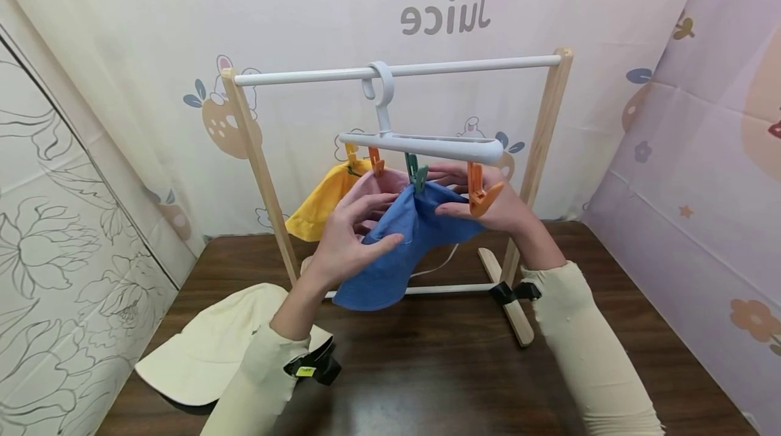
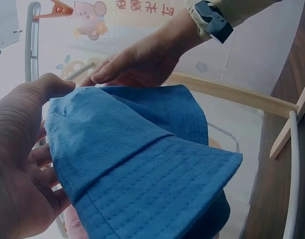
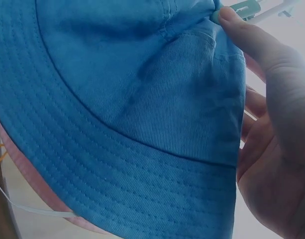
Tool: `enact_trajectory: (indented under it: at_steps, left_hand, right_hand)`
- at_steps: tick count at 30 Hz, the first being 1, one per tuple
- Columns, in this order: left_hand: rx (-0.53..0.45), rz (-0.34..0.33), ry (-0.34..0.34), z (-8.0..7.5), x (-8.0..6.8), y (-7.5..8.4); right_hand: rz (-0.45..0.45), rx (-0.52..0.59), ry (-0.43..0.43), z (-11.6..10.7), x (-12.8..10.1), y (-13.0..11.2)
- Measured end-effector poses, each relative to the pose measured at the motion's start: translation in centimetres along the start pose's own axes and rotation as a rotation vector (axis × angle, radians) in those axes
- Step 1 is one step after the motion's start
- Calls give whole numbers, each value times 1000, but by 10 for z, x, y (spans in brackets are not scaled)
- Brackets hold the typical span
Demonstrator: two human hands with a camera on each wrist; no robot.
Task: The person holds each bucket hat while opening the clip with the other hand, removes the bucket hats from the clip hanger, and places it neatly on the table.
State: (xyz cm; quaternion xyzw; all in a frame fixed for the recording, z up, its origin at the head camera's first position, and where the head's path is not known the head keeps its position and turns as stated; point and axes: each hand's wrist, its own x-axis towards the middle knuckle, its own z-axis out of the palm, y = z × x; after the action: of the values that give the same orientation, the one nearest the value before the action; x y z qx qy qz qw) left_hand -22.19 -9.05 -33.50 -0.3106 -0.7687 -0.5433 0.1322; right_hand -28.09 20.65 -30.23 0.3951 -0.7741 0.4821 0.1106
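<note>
A blue bucket hat [image 1: 390, 266] hangs by its crown from a green clip [image 1: 417, 175] on a white clip hanger [image 1: 439, 145]. My left hand [image 1: 342, 243] is at the hat's left side, thumb toward the front and relaxed fingers behind the cloth in the left wrist view. My right hand [image 1: 503, 199] is at the other side; in the right wrist view its thumb [image 3: 242, 32] lies by the clip and its fingers are partly hidden behind the hat. An orange clip [image 1: 478, 195] with nothing in it hangs in front of the right hand.
Behind the blue hat, a pink hat [image 1: 366, 188] and a yellow hat [image 1: 323, 205] hang from clips. The hanger hooks over the white rail [image 1: 476, 66] of a wooden-legged rack. A cream cap [image 1: 213, 338] lies on the brown table [image 1: 427, 368] at left.
</note>
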Motion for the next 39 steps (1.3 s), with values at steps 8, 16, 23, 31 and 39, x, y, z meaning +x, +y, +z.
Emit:
enact_trajectory:
  at_steps: [8, 16, 23, 31, 39]
  left_hand:
    - [14, -13, -9, 2, -3, -4]
    - [40, -16, -6, 3, -8, -8]
    - [63, -34, -19, 6, -9, -6]
    - [38, 39, 28, 11, -9, -16]
    - [10, 115, 57, 17, -9, -25]
  right_hand:
    - [-26, 20, 12, 2, 1, 1]
    - [-54, 98, 34, 4, 3, 3]
    - [-77, 155, 39, 6, 4, 4]
    - [-86, 146, 44, 7, 3, 5]
    - [-75, 147, 42, 6, 2, 5]
